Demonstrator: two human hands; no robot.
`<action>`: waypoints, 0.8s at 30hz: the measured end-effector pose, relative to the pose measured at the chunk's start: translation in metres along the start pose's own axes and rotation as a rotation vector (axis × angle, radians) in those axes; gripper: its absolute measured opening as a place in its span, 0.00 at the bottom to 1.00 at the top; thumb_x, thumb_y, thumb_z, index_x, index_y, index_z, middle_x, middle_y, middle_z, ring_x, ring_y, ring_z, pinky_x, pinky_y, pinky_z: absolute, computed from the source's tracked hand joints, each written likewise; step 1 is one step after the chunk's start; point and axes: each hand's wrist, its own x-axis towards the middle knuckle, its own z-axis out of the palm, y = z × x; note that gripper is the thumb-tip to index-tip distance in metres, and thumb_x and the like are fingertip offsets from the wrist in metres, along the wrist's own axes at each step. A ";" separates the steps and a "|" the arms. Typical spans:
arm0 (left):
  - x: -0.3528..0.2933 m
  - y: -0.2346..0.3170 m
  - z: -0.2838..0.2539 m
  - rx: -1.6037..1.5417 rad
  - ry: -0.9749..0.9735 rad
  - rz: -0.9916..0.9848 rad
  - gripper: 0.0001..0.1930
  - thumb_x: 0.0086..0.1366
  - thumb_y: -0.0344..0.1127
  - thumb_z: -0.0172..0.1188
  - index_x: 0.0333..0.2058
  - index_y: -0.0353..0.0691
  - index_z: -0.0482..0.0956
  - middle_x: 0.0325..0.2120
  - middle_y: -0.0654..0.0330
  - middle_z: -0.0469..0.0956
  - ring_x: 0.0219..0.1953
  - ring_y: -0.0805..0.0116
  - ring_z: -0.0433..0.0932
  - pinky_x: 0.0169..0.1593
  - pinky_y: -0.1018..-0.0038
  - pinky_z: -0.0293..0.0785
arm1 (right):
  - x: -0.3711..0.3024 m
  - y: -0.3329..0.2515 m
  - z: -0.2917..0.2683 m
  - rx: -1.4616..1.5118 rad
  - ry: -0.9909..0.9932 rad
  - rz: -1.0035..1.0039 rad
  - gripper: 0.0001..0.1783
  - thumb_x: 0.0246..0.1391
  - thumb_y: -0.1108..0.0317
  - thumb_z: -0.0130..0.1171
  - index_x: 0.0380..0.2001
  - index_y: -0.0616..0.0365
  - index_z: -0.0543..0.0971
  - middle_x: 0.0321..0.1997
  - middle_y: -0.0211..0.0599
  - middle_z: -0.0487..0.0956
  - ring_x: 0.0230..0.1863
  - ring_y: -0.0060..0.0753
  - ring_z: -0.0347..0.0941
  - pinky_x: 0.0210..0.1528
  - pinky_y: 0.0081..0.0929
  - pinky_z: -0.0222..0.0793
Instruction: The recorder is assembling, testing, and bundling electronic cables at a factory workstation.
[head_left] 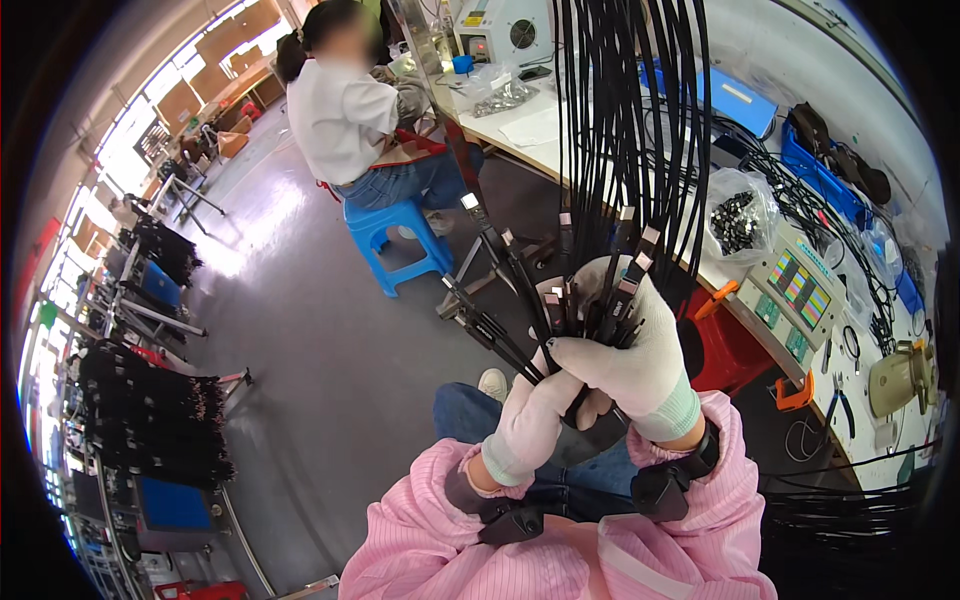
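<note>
A fanned bunch of black cables with metal-tipped plugs (622, 298) is gathered in front of me. My left hand (532, 418), in a white glove, is closed round the lower part of the bunch; several cable ends splay out past it to the upper left. My right hand (640, 350), gloved as well, wraps the bunch from the right, its thumb lying across the cables beside the left hand. The two hands touch. Behind the plugs, long black cables (635, 100) hang down in a dense curtain. Gloves and plugs hide where individual cables run.
On the right, a white workbench (540, 128) carries a bag of small dark parts (738, 222), a tester with coloured panels (795, 290), and pliers (840, 405). A red stool (730, 345) stands beneath. Ahead, a person (345, 110) sits on a blue stool (395, 245). Racks of cables (150, 410) stand left.
</note>
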 end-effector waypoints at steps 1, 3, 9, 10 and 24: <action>-0.001 -0.001 0.000 0.010 0.013 0.003 0.11 0.60 0.30 0.41 0.35 0.32 0.71 0.24 0.60 0.73 0.23 0.74 0.70 0.27 0.80 0.63 | 0.000 0.000 0.000 -0.030 0.014 0.001 0.22 0.34 0.85 0.53 0.38 0.61 0.66 0.38 0.38 0.75 0.34 0.26 0.72 0.35 0.21 0.69; -0.002 -0.002 -0.001 0.030 0.037 0.012 0.12 0.60 0.31 0.42 0.37 0.32 0.71 0.27 0.59 0.73 0.24 0.73 0.70 0.28 0.80 0.64 | -0.001 0.000 0.001 -0.033 0.019 -0.007 0.24 0.34 0.85 0.53 0.40 0.62 0.66 0.37 0.38 0.75 0.34 0.26 0.72 0.35 0.21 0.69; -0.001 0.003 0.005 0.048 -0.039 0.006 0.11 0.63 0.36 0.41 0.41 0.38 0.66 0.23 0.66 0.69 0.20 0.81 0.64 0.25 0.85 0.58 | -0.001 -0.003 0.003 0.011 0.061 -0.026 0.28 0.36 0.82 0.55 0.46 0.61 0.64 0.33 0.34 0.74 0.30 0.21 0.72 0.33 0.19 0.69; 0.000 0.004 0.006 0.042 -0.042 -0.008 0.11 0.63 0.36 0.41 0.41 0.38 0.66 0.23 0.66 0.69 0.20 0.81 0.64 0.25 0.85 0.58 | -0.001 -0.002 0.003 0.011 0.062 -0.026 0.28 0.36 0.82 0.55 0.46 0.61 0.64 0.33 0.34 0.74 0.30 0.21 0.72 0.33 0.19 0.69; -0.003 0.003 0.002 0.043 -0.054 -0.045 0.12 0.63 0.34 0.40 0.44 0.38 0.64 0.23 0.65 0.69 0.21 0.81 0.63 0.26 0.85 0.59 | -0.005 -0.004 0.003 -0.008 0.059 0.034 0.29 0.36 0.82 0.54 0.48 0.61 0.65 0.34 0.32 0.73 0.33 0.20 0.71 0.35 0.18 0.69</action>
